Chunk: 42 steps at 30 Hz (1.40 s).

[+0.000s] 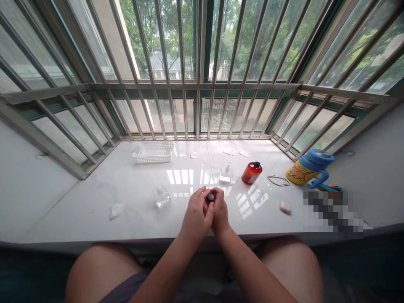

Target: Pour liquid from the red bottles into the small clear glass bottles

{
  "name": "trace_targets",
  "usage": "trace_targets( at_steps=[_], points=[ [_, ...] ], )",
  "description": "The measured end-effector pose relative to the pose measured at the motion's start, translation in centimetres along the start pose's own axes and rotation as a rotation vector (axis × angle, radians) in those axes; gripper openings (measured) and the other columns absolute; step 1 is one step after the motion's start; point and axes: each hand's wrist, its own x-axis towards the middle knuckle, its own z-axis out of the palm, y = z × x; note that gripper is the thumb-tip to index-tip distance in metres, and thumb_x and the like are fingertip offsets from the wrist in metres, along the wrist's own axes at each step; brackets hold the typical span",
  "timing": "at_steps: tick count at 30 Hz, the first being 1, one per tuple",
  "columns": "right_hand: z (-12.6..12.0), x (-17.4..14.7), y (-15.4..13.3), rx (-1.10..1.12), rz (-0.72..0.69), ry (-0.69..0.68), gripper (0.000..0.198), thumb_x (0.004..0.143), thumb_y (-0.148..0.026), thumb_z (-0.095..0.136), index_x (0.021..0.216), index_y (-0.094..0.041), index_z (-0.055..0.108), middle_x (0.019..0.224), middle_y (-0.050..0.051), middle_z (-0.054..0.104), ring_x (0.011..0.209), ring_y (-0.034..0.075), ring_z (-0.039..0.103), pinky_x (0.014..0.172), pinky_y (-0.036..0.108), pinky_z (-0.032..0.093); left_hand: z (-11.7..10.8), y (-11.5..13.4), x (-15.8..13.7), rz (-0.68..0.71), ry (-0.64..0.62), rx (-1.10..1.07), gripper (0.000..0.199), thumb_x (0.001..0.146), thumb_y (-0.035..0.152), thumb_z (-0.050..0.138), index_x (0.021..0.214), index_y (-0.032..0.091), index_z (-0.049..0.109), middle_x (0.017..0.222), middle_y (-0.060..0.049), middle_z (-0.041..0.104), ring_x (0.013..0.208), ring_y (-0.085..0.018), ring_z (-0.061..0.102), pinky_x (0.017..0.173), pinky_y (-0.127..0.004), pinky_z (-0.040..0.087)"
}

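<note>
Where the two hands meet, a small red bottle with a black cap [210, 198] sits cupped between them, mostly hidden, so whether its base touches the counter cannot be told. The left hand [195, 208] and the right hand [220, 209] are both wrapped around it, fingers curled and the cap showing between them. Just beyond the grip, slightly right, stands a clear bottle [226, 173]; to the grip's left is a clear container [162, 198]. Farther right and beyond stands a larger red bottle [251, 174], then a thin loop of cord [278, 181] and a yellow and blue mug [301, 169]. Right of the grip, nearer its level, lies a pale lump [285, 207]. Well left of the hands is a white packet [116, 211]; beyond and left, a white basket [154, 159]. All these are on the glossy white counter [72, 219], with window bars [198, 111] behind.
</note>
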Motion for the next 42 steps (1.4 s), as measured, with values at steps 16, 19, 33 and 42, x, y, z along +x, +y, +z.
trace_targets(
  at_steps=[16, 19, 33, 42],
  points=[
    [0.4, -0.1, 0.1, 0.048, -0.038, 0.021, 0.027, 0.095, -0.036, 0.064, 0.117, -0.025, 0.053, 0.106, 0.007, 0.073, 0.093, 0.024, 0.075, 0.08, 0.037, 0.061, -2.6, -0.4, 1.5, -0.116, 0.127, -0.047, 0.018, 0.094, 0.031, 0.07, 0.111, 0.025, 0.07, 0.109, -0.005, 0.077, 0.097, -0.023, 0.073, 0.085, -0.038, 0.06],
    [0.3, 0.1, -0.3, 0.062, -0.053, 0.012, 0.023, 0.094, -0.034, 0.065, 0.113, -0.025, 0.056, 0.109, 0.006, 0.073, 0.097, 0.022, 0.074, 0.087, 0.037, 0.062, -4.2, -2.5, 0.9, -0.191, 0.136, 0.071, 0.02, 0.093, 0.038, 0.07, 0.108, 0.025, 0.068, 0.101, -0.004, 0.078, 0.081, -0.022, 0.074, 0.077, -0.037, 0.06],
    [-0.2, 0.3, -0.7, 0.042, -0.079, -0.004, 0.011, 0.096, -0.031, 0.063, 0.105, -0.025, 0.061, 0.105, 0.005, 0.071, 0.093, 0.022, 0.07, 0.084, 0.036, 0.059, -13.9, -14.1, -5.7, -0.511, 0.012, 0.557, 0.045, 0.092, 0.033, 0.053, 0.131, 0.023, 0.072, 0.09, -0.005, 0.076, 0.081, -0.026, 0.074, 0.083, -0.037, 0.057],
    [-0.2, 0.2, -0.7, 0.033, -0.095, -0.019, 0.01, 0.098, -0.031, 0.062, 0.105, -0.025, 0.061, 0.106, 0.006, 0.071, 0.093, 0.022, 0.069, 0.083, 0.037, 0.059, -14.2, -19.6, -5.2, -0.334, 0.105, 0.697, 0.042, 0.092, 0.033, 0.054, 0.126, 0.019, 0.073, 0.121, -0.019, 0.074, 0.123, -0.041, 0.066, 0.115, -0.057, 0.047]
  ],
)
